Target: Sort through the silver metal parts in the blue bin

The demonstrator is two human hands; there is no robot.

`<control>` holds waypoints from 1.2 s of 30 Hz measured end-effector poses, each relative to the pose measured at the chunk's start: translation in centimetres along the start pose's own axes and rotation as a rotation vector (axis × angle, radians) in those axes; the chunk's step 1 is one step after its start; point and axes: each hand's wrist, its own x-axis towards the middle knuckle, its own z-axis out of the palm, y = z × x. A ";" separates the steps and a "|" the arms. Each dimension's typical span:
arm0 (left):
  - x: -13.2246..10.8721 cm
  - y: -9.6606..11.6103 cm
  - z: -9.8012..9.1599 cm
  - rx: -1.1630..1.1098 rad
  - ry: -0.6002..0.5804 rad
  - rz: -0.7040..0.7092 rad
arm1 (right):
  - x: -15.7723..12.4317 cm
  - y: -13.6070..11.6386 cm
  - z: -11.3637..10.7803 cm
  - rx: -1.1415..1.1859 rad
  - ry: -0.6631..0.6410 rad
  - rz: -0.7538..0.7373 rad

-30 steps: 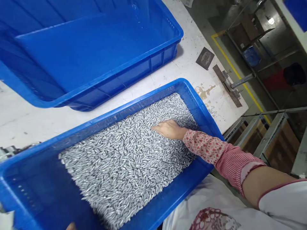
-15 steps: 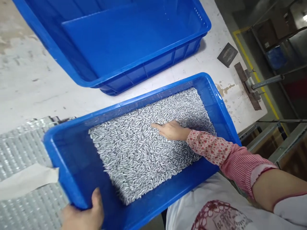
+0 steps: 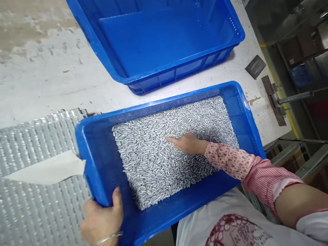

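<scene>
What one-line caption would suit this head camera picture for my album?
Right hand spread flat on small silvery metal pieces in a blue crate, left hand gripping its corner.

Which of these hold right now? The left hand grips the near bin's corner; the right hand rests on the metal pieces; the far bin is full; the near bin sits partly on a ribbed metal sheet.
1. The left hand grips the near bin at its corner: true.
2. The right hand hovers outside the bin: false, it lies flat on the small metal pieces.
3. The far bin is full: false, it is empty.
4. The near bin partly overlaps a ribbed metal sheet: true.
</scene>
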 end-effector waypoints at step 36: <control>0.0 -1.5 1.0 0.120 0.012 0.078 | 13.4 -7.6 -1.4 0.046 0.194 -0.089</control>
